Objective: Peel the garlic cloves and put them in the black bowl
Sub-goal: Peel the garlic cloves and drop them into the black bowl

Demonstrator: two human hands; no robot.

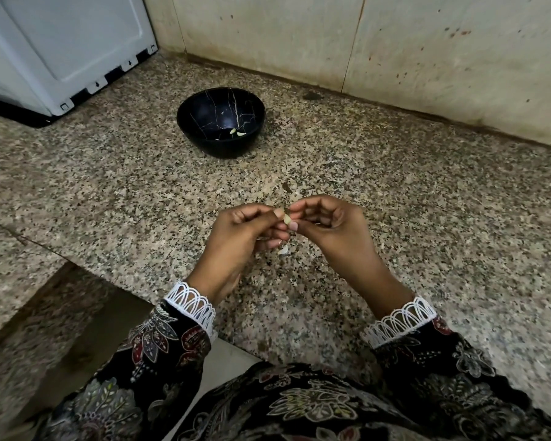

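A single garlic clove (287,219) is pinched between the fingertips of the left hand (248,232) and the right hand (326,222), which meet above the near middle of the granite counter (427,218). The fingers of both hands are curled, and the clove is gripped from both sides, so neither hand is nearer to it. The long axis of the clove appears to run roughly upright, tilted slightly; finer detail is too small to tell. A second pale piece (283,249), clove or husk, is seen just below the left fingers, and whether it is held or lies on the counter cannot be told. The black bowl (220,122) stands well apart on the far side, slightly left, and already holds a few peeled cloves (237,132). Judged from this, the peeled clove is to be carried away from the body and a little leftward.
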